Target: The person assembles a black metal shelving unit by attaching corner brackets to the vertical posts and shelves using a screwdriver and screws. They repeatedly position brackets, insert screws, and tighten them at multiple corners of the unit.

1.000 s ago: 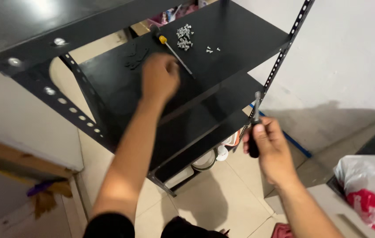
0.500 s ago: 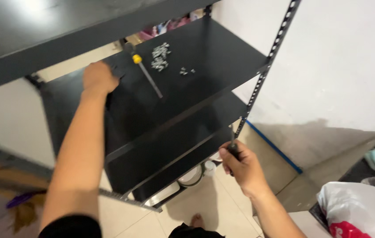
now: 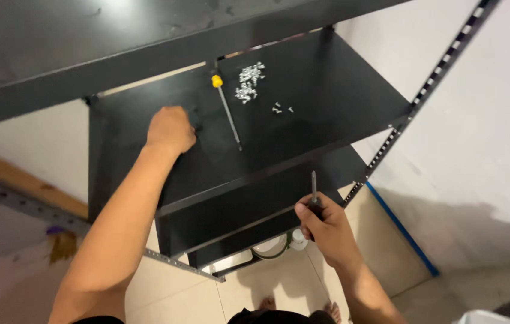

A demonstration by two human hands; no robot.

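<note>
The left hand (image 3: 171,129) rests as a closed fist on the middle shelf (image 3: 327,96) of a black metal shelving unit, left of centre in the frame; whether its grip encloses anything cannot be told. The right hand (image 3: 327,231), lower centre, has its grip closed around the handle of a screwdriver (image 3: 314,191) whose shaft points up toward the front edge of that shelf, near the perforated corner post (image 3: 411,114) at right.

A second, yellow-handled screwdriver (image 3: 226,108) lies loose on the shelf just right of the left hand, and a small heap of silvery screws (image 3: 248,83) sits beyond it, with a few strays (image 3: 280,108) nearby.

The risks, as I judge them: a bump or a tilt of the shelf could send the screws and the loose screwdriver rolling off onto the tiled floor (image 3: 279,288), where bare toes (image 3: 267,304) show at the bottom edge. The held tip could also slip against the shelf edge and scratch the paint or jab upward. Weight pressed through the left fist might shift a shelf that is not fully fastened.
</note>
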